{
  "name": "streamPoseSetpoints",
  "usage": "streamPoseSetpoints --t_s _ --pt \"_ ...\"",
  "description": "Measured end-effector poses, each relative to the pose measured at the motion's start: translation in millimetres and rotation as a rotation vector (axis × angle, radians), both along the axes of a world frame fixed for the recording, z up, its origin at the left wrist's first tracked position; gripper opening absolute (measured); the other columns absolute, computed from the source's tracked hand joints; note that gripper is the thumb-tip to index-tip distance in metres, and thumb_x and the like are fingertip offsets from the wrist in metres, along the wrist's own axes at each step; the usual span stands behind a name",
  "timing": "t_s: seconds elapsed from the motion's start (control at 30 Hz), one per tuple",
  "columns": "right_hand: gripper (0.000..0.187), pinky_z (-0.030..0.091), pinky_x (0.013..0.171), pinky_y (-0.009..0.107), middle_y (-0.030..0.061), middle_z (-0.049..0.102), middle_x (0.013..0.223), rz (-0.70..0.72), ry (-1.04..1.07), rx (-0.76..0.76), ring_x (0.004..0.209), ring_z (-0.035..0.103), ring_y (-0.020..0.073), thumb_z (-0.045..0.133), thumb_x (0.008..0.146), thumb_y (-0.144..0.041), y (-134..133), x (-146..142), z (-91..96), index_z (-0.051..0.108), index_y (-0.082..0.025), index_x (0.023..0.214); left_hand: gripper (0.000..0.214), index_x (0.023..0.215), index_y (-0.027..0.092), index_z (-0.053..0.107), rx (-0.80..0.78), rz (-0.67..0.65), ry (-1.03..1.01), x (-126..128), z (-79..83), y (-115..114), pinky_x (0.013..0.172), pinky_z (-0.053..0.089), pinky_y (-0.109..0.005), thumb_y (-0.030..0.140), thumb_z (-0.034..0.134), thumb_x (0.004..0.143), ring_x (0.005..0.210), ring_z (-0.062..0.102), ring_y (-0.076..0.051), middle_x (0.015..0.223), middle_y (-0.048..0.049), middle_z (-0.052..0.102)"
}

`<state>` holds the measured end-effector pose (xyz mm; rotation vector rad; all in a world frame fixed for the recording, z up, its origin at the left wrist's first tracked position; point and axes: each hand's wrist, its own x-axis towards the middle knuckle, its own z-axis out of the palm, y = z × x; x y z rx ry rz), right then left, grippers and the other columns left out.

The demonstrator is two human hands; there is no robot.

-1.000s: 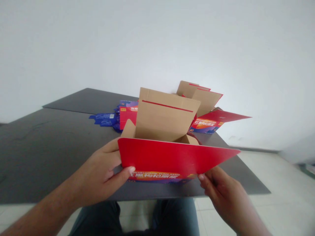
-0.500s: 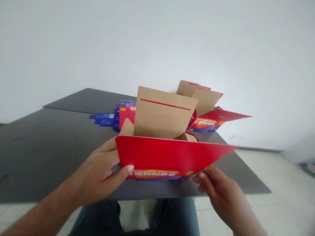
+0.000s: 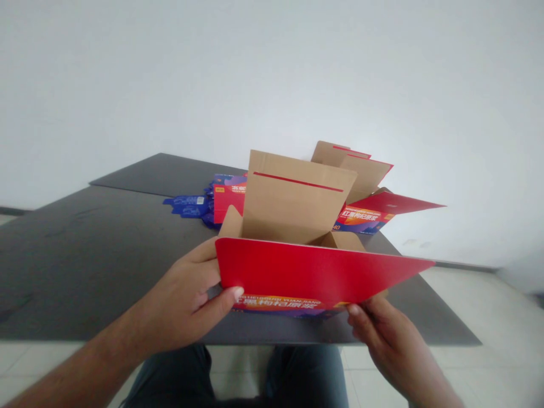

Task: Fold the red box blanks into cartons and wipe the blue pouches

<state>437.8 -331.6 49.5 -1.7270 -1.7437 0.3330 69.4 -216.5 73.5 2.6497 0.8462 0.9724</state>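
From the head camera, an open carton (image 3: 327, 272) of red and brown card sits at the near edge of a dark table (image 3: 106, 266), its long axis running side to side between two bare hands. The left hand (image 3: 182, 306) grips the carton's left end, thumb spread onto the printed front, fingers curled round the side. The right hand (image 3: 391, 334) holds the opposite end less widely, thumb at the front's corner, other fingers partly hidden by the carton's red flap. Both hands touch the carton, neither clearly nearer; it lies inward from each. A brown flap (image 3: 297, 198) rises at the carton's back. Behind it to the left lie blue packets (image 3: 187, 207); behind it to the right, another printed box (image 3: 363, 218).
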Motion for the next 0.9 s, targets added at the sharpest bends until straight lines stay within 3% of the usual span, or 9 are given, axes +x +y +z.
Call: streamPoseSetpoints --t_s 0.17,0.33,0.5,0.9 --pt "0.043 0.060 0.062 0.029 0.0066 0.080 0.087 0.083 -0.026 0.055 0.068 0.072 0.0218 0.055 0.111 -0.062 7.7 11.6 -3.4 0.079 -0.027 0.108 0.042 0.140 0.021 0.076 -0.002 -0.070 -0.013 2.2 3.1 1.4 0.111 0.062 -0.036 0.027 0.061 0.102 0.121 0.074 -0.027 0.136 -0.0123 0.079" --pt "0.044 0.055 0.054 0.029 0.0049 0.073 0.074 0.077 -0.075 0.122 0.059 0.066 0.0214 0.057 0.110 -0.065 7.4 16.1 -10.5 0.076 -0.028 0.095 0.040 0.139 0.023 0.077 -0.011 -0.082 -0.007 3.1 5.0 1.2 0.112 0.062 -0.037 0.025 0.061 0.102 0.124 0.072 -0.027 0.134 -0.0105 0.079" --pt "0.053 0.056 0.061 0.031 0.0049 0.072 0.076 0.008 -0.050 0.150 0.065 0.068 0.0220 0.055 0.109 -0.071 4.2 11.0 -15.2 0.070 -0.028 0.082 0.036 0.135 0.022 0.078 0.014 -0.108 -0.012 4.2 7.3 3.5 0.110 0.062 -0.036 0.025 0.060 0.103 0.122 0.072 -0.026 0.132 -0.0102 0.079" --pt "0.051 0.064 0.065 0.034 0.0077 0.078 0.084 -0.037 0.049 0.184 0.070 0.076 0.0255 0.059 0.107 -0.074 7.9 6.0 -25.5 0.078 -0.027 0.100 0.032 0.129 0.021 0.080 -0.025 -0.122 0.011 7.8 11.9 7.6 0.111 0.060 -0.037 0.025 0.059 0.105 0.124 0.070 -0.026 0.127 -0.0103 0.080"
